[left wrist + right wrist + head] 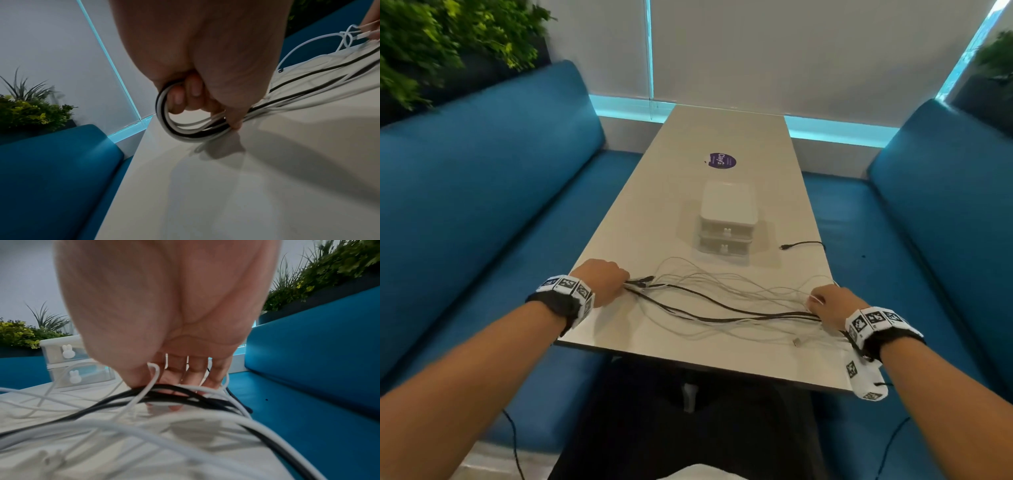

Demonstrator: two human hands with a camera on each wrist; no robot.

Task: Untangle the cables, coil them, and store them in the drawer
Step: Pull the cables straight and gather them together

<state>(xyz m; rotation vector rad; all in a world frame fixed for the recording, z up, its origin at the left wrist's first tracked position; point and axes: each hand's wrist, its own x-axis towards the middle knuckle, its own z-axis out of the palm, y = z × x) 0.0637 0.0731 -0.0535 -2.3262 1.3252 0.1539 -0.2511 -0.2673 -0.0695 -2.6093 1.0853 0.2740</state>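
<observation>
A tangle of white and black cables (726, 308) lies stretched across the near part of the table (640, 219). My left hand (606, 279) grips one looped end of the bundle (180, 129), fingers curled through the loop. My right hand (825, 306) holds the other end at the table's right edge, with a white cable (152, 378) pinched and black cables (185, 395) under its fingers. A small white two-drawer unit (726, 222) stands behind the cables, both drawers shut, with bunny-shaped knobs (68, 351).
A loose black cable end (803, 244) lies right of the drawer unit. A purple round sticker (719, 161) sits farther back. Blue benches (482, 205) flank the table, with plants (431, 44) behind them. A white plug (797, 341) lies near the front edge.
</observation>
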